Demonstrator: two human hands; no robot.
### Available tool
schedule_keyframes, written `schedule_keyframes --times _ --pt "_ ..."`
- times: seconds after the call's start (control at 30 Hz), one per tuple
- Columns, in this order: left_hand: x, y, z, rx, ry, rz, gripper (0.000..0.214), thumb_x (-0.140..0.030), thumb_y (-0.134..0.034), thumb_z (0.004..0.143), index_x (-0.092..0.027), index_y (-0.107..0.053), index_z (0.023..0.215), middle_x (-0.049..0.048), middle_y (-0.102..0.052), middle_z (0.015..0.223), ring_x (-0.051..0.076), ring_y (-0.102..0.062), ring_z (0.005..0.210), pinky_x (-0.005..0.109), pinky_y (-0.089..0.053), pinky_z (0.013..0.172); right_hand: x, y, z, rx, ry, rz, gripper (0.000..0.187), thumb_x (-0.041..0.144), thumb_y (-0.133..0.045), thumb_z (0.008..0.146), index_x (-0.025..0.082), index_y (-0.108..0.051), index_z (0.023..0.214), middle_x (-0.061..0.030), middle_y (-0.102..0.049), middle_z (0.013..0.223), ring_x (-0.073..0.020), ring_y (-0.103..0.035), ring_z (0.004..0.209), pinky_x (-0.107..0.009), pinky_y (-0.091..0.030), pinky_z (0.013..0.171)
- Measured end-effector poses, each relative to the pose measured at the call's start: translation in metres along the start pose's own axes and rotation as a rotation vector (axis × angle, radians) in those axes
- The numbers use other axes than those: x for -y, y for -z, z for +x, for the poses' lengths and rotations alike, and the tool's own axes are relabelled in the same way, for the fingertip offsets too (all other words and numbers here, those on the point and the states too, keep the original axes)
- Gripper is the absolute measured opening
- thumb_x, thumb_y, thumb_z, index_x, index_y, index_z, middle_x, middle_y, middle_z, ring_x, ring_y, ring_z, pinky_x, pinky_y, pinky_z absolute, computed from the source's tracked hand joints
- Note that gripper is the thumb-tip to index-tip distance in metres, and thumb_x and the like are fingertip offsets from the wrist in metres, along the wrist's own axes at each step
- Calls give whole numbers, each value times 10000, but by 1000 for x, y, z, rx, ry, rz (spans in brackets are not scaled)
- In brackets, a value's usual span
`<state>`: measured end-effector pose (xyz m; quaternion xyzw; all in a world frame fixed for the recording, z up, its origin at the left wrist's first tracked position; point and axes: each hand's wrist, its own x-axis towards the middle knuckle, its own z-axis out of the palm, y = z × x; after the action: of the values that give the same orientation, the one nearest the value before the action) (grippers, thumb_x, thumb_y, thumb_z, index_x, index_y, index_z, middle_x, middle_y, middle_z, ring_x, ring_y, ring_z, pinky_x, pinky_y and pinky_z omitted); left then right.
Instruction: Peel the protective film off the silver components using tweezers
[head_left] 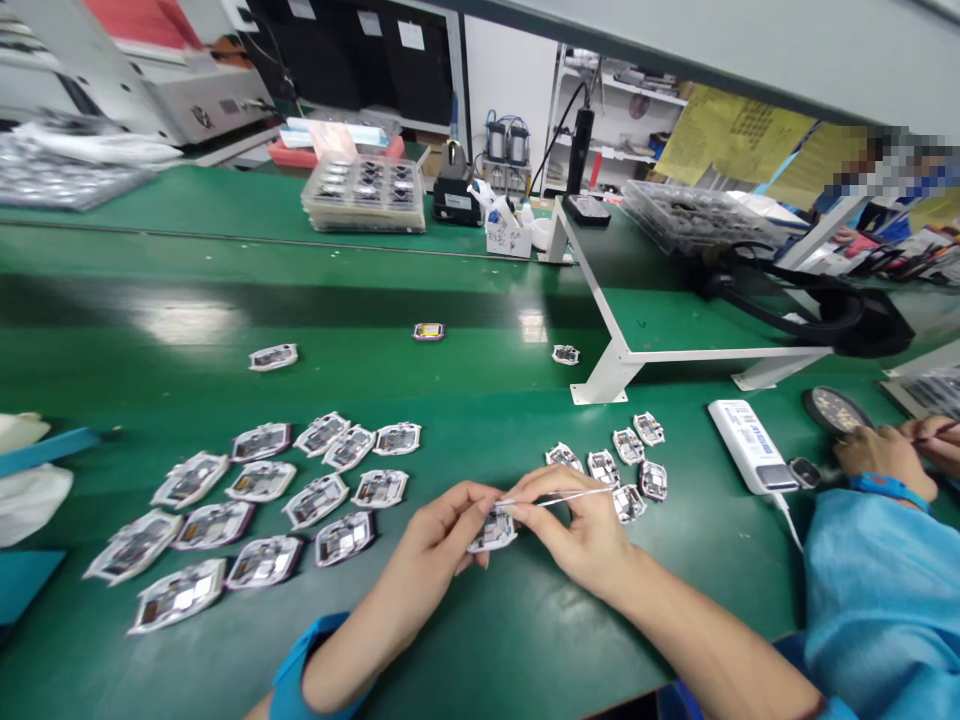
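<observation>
Small foil-faced module (493, 531), pinched at its edge by the left hand (439, 535), just above the green bench mat (187, 335). Right hand (577, 530) with fingers pressed together on a thin white strip (574, 496) reaching the module. Fine work, likely best with steady fingertips and the module held level. Matching modules (260, 481) in loose groups on both sides.

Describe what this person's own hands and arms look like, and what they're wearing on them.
The left hand and right hand are bare, with no gloves, rings or watch in view. The forearms are bare too. A bright blue sleeve ends partway up the left forearm.
</observation>
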<state>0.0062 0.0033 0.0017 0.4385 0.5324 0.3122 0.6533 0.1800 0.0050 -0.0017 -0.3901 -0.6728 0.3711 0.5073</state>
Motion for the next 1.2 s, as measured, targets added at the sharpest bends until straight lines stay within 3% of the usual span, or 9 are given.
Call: schedule_keyframes --times 0.2,0.33,0.53,0.8,1.03,1.2 --pt "1 1 1 -22 32 -30 417 -589 -665 726 -179 -639 797 -32 -583 661 110 -476 564 215 -375 533 -3 0 3 36 -218 211 100 292 -703 861 197 -689 837 -44 -743 843 -163 -715 724 -296 -591 673" --pt "1 0 2 -24 45 -35 421 -590 -680 709 -179 -631 783 -27 -606 653 104 -469 542 215 -358 521 -8 -3 2 4 -266 293 146 333 -714 849 194 -670 841 -29 -725 807 -157 -712 714 -278 -588 659" --pt "-1 -2 0 -40 61 -47 428 -587 -699 688 -175 -646 795 -39 -589 627 103 -470 540 208 -356 519 -10 -4 1 -34 -240 219 138 312 -726 837 178 -700 811 -49 -743 791 -168 -728 702 -273 -597 652" --pt "4 0 1 -62 67 -84 458 -607 -737 663 -178 -692 817 -40 -578 655 100 -476 570 194 -384 537 -6 -2 2 -11 -60 45 65 217 -704 856 171 -717 813 -79 -767 803 -199 -738 767 -327 -584 738" --pt "4 0 2 -59 55 -94 477 -632 -749 658 -183 -683 803 -46 -561 649 98 -478 567 185 -382 522 -8 -6 1 -57 -165 192 78 246 -677 867 173 -676 839 -53 -730 780 -169 -714 657 -292 -588 627" --pt "5 0 1 -71 52 -73 456 -619 -737 672 -184 -676 795 -44 -563 633 104 -476 568 189 -382 523 -8 -7 0 -50 -143 112 72 229 -678 868 173 -682 822 -43 -729 744 -161 -714 658 -268 -580 635"
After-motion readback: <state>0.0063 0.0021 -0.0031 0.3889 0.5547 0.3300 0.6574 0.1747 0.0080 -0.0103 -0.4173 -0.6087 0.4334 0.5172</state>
